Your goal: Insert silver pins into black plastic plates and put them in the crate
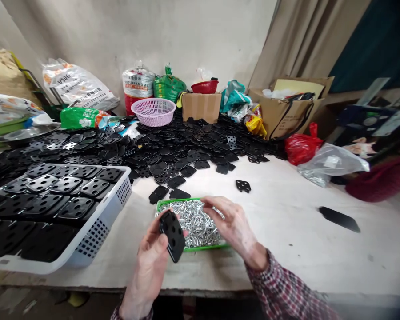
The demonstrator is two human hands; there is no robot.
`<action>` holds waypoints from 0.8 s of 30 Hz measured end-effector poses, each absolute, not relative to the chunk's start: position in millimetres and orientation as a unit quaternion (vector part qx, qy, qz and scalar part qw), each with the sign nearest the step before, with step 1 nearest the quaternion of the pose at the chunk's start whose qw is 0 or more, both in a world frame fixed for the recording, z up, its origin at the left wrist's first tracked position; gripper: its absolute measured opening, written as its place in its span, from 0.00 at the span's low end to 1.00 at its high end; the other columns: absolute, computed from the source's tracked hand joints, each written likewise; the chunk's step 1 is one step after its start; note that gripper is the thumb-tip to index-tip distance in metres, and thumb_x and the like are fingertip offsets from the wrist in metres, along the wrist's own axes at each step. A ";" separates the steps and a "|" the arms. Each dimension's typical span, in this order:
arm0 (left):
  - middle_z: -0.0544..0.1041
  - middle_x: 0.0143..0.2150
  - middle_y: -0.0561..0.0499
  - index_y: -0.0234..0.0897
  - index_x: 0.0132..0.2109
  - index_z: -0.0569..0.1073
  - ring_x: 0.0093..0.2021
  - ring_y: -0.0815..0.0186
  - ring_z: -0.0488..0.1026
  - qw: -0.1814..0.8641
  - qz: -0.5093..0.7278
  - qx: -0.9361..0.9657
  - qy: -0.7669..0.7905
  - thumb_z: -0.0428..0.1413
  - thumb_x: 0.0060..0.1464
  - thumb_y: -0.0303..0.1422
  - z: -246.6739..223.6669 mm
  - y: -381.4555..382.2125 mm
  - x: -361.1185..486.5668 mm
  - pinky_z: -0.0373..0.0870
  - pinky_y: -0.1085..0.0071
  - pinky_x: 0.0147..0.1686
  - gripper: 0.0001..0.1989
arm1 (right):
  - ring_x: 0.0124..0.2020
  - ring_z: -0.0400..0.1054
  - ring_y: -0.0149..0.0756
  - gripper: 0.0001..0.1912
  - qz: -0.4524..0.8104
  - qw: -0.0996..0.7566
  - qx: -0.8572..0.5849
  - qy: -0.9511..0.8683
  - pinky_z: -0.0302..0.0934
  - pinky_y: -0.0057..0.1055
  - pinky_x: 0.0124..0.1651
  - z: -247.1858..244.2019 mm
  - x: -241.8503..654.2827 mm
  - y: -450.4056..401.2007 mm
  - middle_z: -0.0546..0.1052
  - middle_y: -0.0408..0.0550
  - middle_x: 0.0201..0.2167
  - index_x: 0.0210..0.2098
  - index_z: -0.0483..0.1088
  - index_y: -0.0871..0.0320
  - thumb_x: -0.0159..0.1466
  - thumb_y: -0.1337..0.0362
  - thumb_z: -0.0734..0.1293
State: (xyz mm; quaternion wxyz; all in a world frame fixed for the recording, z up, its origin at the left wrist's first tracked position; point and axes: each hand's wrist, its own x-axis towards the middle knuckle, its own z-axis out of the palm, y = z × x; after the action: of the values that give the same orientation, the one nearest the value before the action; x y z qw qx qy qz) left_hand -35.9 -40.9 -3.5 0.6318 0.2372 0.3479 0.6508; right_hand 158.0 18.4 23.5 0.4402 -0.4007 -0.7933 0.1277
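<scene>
By the green tray point(203, 248), left fingers point(161, 242) grip a black plate point(173, 236) — whether right fingers point(217, 205) hold anything, unclear.

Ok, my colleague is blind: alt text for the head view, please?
Left hand holds a black plate with holes; right hand is over a green tray of silvery pins. White basket of plates at left, black plates heaped behind.

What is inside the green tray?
The green tray holds many small silvery metal pieces. The left hand and its black plate hide the near left part, the right hand part of the right side; the bottom under the pieces cannot be seen.
</scene>
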 end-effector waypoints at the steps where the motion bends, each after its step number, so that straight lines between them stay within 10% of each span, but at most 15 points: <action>1: 0.76 0.55 0.47 0.44 0.51 0.77 0.49 0.56 0.75 0.612 0.659 0.231 0.371 0.65 0.47 0.38 -2.9 -39.3 -37.8 0.75 0.63 0.45 0.21 | 0.34 0.74 0.34 0.09 0.133 0.392 -0.431 -0.802 0.71 0.33 0.38 21.1 162.7 20.8 0.80 0.48 0.36 0.43 0.75 0.58 0.68 0.69 0.63; 5: 0.76 0.55 0.46 0.42 0.52 0.76 0.47 0.57 0.76 0.552 0.657 0.254 0.445 0.67 0.44 0.38 0.2 -34.4 -37.9 0.74 0.65 0.44 0.26 | 0.34 0.70 0.36 0.08 0.091 0.186 -0.468 -0.859 0.65 0.33 0.37 9.7 161.5 20.2 0.76 0.46 0.31 0.30 0.73 0.58 0.65 0.69 0.66; 10: 0.79 0.48 0.47 0.41 0.54 0.74 0.42 0.61 0.75 0.514 0.641 0.297 0.486 0.67 0.43 0.40 7.5 -32.9 -31.5 0.73 0.71 0.37 0.30 | 0.35 0.67 0.36 0.11 0.068 0.126 -0.475 -0.868 0.61 0.33 0.40 1.6 144.1 15.7 0.74 0.46 0.32 0.28 0.71 0.58 0.67 0.68 0.63; 20: 0.72 0.31 0.53 0.38 0.58 0.68 0.29 0.66 0.67 0.409 0.538 0.446 0.587 0.63 0.47 0.47 2.8 -27.9 -35.9 0.65 0.70 0.27 0.33 | 0.34 0.68 0.32 0.07 0.294 0.334 -0.451 -0.774 0.59 0.28 0.38 15.3 149.8 20.2 0.76 0.42 0.32 0.31 0.74 0.57 0.64 0.71 0.65; 24: 0.73 0.49 0.47 0.43 0.58 0.67 0.38 0.62 0.71 0.337 0.491 0.532 0.602 0.60 0.51 0.45 5.6 -27.6 -26.9 0.70 0.66 0.36 0.28 | 0.33 0.69 0.32 0.04 0.451 0.438 -0.423 -0.653 0.61 0.26 0.36 34.2 140.3 15.5 0.76 0.42 0.29 0.30 0.75 0.57 0.61 0.66 0.69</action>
State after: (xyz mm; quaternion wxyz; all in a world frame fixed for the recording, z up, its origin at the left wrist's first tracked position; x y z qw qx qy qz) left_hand -26.9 -27.6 5.6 0.3372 0.5315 0.6022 0.4911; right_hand 140.3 15.5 34.2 0.4379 -0.4228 -0.6526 0.4512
